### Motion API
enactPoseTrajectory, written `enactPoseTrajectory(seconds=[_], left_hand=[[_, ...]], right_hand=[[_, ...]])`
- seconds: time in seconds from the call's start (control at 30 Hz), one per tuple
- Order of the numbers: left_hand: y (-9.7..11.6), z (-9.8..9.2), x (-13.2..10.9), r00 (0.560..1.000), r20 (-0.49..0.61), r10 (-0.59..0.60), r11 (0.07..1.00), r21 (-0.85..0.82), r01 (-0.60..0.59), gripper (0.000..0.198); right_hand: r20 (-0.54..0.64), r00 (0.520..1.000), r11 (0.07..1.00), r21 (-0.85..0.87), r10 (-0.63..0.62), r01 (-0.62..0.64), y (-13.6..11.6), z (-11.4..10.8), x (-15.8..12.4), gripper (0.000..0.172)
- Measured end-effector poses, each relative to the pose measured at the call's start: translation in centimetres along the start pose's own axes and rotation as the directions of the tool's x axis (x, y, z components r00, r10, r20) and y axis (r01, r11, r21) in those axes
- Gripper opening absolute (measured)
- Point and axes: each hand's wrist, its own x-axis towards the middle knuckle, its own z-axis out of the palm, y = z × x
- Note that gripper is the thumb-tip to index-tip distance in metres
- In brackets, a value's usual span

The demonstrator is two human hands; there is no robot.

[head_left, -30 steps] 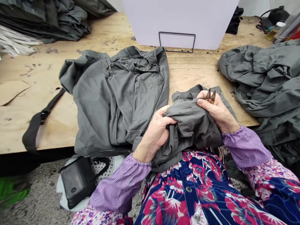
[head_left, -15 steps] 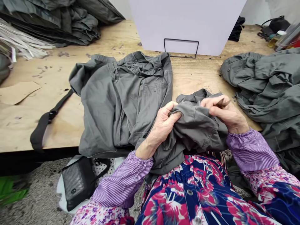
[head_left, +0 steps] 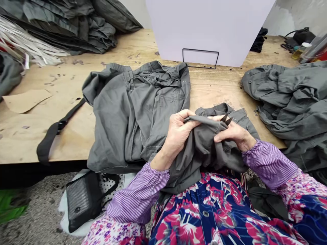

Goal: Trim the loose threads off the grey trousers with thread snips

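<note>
A plywood tabletop [head_left: 204, 88] carries spread grey trousers [head_left: 133, 112] at 10 o'clock and a rumpled grey garment pile [head_left: 288, 102] at 3 o'clock. At the near edge, around 4 o'clock, the left hand [head_left: 178, 136] grips a bunched grey garment [head_left: 204, 149], while the closed right hand [head_left: 236, 133] pinches its fold and holds small pointed snips [head_left: 226, 119], tips up.

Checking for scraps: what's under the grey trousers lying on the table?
The grey trousers cover the plywood table; a black strap emerges from one edge. Anything else beneath them is hidden.
</note>
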Motion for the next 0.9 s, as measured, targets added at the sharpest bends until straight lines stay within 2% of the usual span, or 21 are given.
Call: enactPoseTrajectory(seconds=[0.07, 0.13, 0.23, 0.27, 0.33, 0.4, 0.43, 0.5, 0.57, 0.63, 0.7, 0.77, 0.8, 0.83, 0.9], left_hand=[[-0.6, 0.3, 0.2, 0.995, 0.039, -0.088, 0.988, -0.121, 0.093, 0.018], [-1.1, 0.4, 0.6, 0.995, 0.019, -0.102, 0.986, -0.128, 0.104, 0.019], [-1.6, 0.3, 1.2, 0.995, -0.076, -0.067, 0.997, -0.054, 0.063, 0.017], [-1.7, 0.2, 1.4, 0.992, -0.102, -0.069, 0.997, -0.045, 0.065, 0.017], [-2.1, 0.0, 1.7, 0.984, -0.145, -0.103, 0.993, -0.070, 0.094, 0.018], [-2.4, -0.2, 1.6, 0.975, -0.154, -0.158, 0.982, -0.123, 0.140, 0.021], [-2.4, -0.3, 1.5, 0.973, -0.132, -0.188, 0.976, -0.135, 0.170, 0.023], [-2.3, -0.5, 1.0, 0.968, -0.010, -0.250, 0.965, -0.085, 0.249, 0.028], [-2.0, -0.6, 0.2, 0.940, 0.151, -0.307, 0.952, 0.057, 0.302, 0.030], [-1.8, -0.5, -0.5, 0.920, 0.225, -0.322, 0.941, 0.178, 0.287, 0.027], [-1.4, -0.3, -0.7, 0.957, 0.170, -0.236, 0.960, 0.194, 0.202, 0.021], [-0.6, -0.3, -0.2, 0.995, 0.059, -0.081, 0.987, 0.144, 0.072, 0.020], [0.3, -0.3, 0.3, 1.000, -0.001, 0.005, 0.993, 0.117, -0.005, 0.018], [1.5, -0.4, 0.9, 0.994, -0.059, 0.088, 0.991, 0.103, -0.082, 0.018], [4.6, -0.5, 2.3, 0.952, -0.174, 0.251, 0.965, 0.123, -0.232, 0.018]], right_hand=[[-0.029, 0.999, 0.997, 0.074, 0.014, -0.012, 0.1, -0.1, -0.2, 0.041], [-0.030, 0.996, 0.992, 0.099, 0.082, -0.079, 0.4, -0.2, -0.2, 0.044], [0.160, 0.971, 0.982, 0.041, 0.177, -0.186, 1.0, -0.5, 0.1, 0.052], [0.238, 0.958, 0.987, -0.023, 0.161, -0.160, 1.0, -0.6, 0.3, 0.053], [0.357, 0.930, 0.979, -0.204, 0.085, -0.011, 1.0, -0.8, 0.8, 0.050], [0.371, 0.929, 0.908, -0.391, 0.005, 0.151, 0.7, -1.0, 1.5, 0.034], [0.339, 0.940, 0.861, -0.467, -0.034, 0.199, 0.6, -1.1, 1.9, 0.024], [0.226, 0.967, 0.816, -0.533, -0.119, 0.225, 0.3, -1.2, 2.5, 0.011], [0.132, 0.973, 0.857, -0.461, -0.188, 0.228, 0.1, -1.2, 2.8, 0.014], [0.114, 0.970, 0.924, -0.298, -0.214, 0.239, 0.1, -1.3, 2.8, 0.018], [0.117, 0.974, 0.961, -0.173, -0.196, 0.214, 0.0, -1.3, 2.5, 0.021], [0.116, 0.984, 0.981, -0.124, -0.137, 0.151, -0.7, -1.0, 2.4, 0.022], [0.113, 0.988, 0.986, -0.115, -0.109, 0.122, -1.5, -0.6, 2.6, 0.020], [0.113, 0.988, 0.987, -0.108, -0.105, 0.117, -2.6, -0.1, 2.9, 0.018], [0.115, 0.976, 0.979, -0.067, -0.186, 0.194, -5.6, 1.5, 4.1, 0.015]])
